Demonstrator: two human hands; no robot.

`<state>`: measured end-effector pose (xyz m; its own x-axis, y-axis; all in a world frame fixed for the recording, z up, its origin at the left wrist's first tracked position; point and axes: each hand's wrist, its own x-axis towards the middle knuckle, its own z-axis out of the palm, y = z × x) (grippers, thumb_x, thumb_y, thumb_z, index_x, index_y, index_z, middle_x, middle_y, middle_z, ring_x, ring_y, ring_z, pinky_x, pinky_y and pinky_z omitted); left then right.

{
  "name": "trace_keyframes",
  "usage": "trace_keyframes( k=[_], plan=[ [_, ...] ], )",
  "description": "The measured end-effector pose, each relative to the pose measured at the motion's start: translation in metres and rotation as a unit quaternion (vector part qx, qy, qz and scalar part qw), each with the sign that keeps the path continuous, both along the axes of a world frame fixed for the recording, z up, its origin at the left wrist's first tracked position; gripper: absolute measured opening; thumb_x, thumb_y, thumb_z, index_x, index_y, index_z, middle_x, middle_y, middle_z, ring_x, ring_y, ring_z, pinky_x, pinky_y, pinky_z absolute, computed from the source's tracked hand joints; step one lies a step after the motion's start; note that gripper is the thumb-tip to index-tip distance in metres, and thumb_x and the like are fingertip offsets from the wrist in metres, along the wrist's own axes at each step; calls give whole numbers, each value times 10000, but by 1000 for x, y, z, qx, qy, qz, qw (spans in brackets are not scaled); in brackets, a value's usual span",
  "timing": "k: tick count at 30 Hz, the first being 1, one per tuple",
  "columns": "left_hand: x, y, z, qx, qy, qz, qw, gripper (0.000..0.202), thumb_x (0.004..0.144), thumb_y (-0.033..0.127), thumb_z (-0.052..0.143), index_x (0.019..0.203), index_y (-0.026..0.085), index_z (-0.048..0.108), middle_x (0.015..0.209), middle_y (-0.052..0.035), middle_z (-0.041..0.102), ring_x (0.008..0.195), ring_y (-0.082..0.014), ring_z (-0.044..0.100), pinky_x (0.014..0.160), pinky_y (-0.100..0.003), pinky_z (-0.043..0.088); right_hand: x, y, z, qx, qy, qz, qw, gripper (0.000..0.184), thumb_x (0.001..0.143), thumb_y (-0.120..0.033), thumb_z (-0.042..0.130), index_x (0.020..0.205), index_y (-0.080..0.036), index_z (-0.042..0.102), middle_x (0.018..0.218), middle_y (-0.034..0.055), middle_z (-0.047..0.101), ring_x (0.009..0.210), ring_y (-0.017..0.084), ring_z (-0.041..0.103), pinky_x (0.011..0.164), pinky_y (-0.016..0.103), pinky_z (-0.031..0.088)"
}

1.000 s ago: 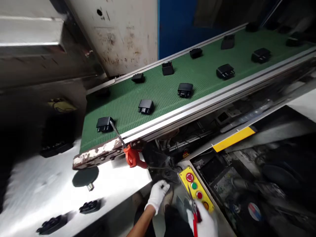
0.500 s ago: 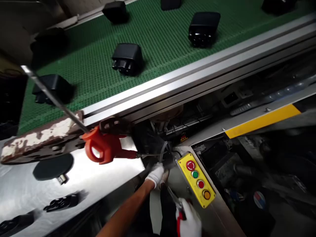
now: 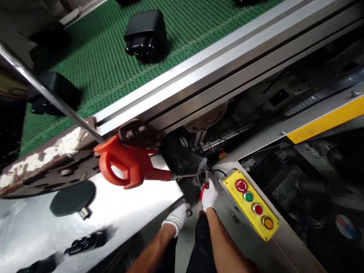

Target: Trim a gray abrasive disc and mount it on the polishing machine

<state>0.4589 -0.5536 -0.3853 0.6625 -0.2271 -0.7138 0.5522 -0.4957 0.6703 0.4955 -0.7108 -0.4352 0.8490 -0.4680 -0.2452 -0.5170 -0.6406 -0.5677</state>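
My right hand (image 3: 209, 195), in a white glove, is closed round red-handled pliers (image 3: 204, 189). Their metal jaws point up into a piece of clear plastic film (image 3: 202, 165) beside the conveyor's end. To its left and lower is my left hand (image 3: 176, 219), also gloved, near the metal bench's edge. Its fingers look curled but blurred. A small black curved piece (image 3: 189, 213) shows at its fingertips; what the hand holds I cannot make out. An orange air gun (image 3: 127, 163) with a long metal tube hangs in front, a thin line running from it toward the film.
Black plastic housings (image 3: 146, 36) sit on the green conveyor belt (image 3: 99, 64) behind an aluminium rail (image 3: 176, 83). A yellow button box (image 3: 251, 204) stands right of my hands. The metal bench (image 3: 133, 204) carries a dark round disc (image 3: 73, 198) and black parts (image 3: 87, 242).
My right hand has moved up to the plastic film with the pliers. My left hand has drawn back down and left from it. The view has shifted closer.
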Motion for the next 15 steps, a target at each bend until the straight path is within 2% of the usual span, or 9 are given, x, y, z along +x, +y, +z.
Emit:
trace_keyframes(
  k=[2,5,9,12,15],
  plan=[
    [10,-6,-12,-11,-28,-6,1000,215,883,358,624,848,147,636,933,-46,652,912,-191,605,875,-392,492,0,-9,-10,4,-8,-2,1000,450,836,-272,457,1210,-88,626,1065,155,701,965,243,631,877,316,469],
    [33,-24,-30,-44,-63,3,997,185,844,329,626,734,180,614,854,-19,649,882,-185,589,848,-321,445,-5,-20,-16,29,3,17,999,452,813,-229,453,1207,-99,633,985,119,721,871,212,651,816,277,490],
    [47,-42,-48,-62,-53,46,996,160,753,283,657,661,192,564,789,-12,622,805,-180,560,737,-284,407,-20,-31,-8,43,37,46,997,468,876,-216,349,1244,-82,606,912,99,710,829,194,658,759,257,475],
    [31,-44,-49,-56,-14,104,993,216,750,328,632,634,203,498,697,-4,577,712,-168,527,684,-285,400,-35,-44,7,25,67,54,996,474,914,-275,318,1234,-68,601,857,106,700,794,215,670,720,282,469],
    [-3,-45,-36,-56,43,178,981,328,747,449,589,610,227,390,594,15,506,546,-143,469,580,-289,396,-48,-56,23,12,88,67,994,411,876,-312,402,1132,-117,657,824,103,715,793,249,693,709,303,496]
  ],
)
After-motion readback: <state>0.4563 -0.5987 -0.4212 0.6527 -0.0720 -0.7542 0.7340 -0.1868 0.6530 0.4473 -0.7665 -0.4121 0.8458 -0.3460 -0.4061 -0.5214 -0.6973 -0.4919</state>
